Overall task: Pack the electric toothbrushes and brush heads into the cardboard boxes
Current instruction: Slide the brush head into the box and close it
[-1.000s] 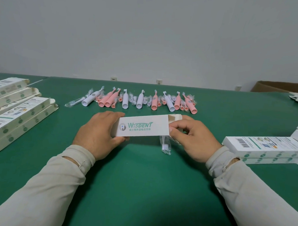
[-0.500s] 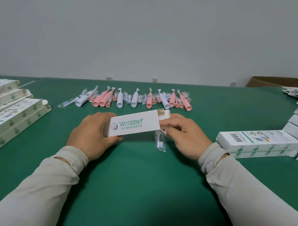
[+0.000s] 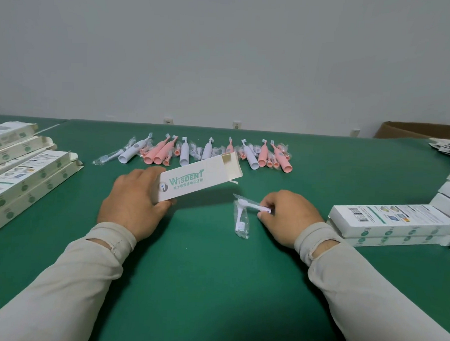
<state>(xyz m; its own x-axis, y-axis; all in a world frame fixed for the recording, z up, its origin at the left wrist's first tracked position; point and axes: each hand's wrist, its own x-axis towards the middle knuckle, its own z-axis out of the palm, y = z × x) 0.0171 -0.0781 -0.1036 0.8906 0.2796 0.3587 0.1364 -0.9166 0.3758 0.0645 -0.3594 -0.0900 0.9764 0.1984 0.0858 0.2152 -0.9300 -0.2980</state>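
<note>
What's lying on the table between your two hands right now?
In the head view, only bare green table, then a second plastic-wrapped white brush head lying close to the right hand; left hand holds the box.

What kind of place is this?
Probably a small packing workstation: a green table holds a row of pink and white electric toothbrushes and stacks of white printed cardboard boxes.

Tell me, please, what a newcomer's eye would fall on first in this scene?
Probably the white Wisdent box, held tilted above the middle of the green table by the left hand, its end flap open. Beside it, the right hand pinches a wrapped brush head, with another wrapped brush head lying below. Behind them runs a row of pink and white toothbrushes.
</note>
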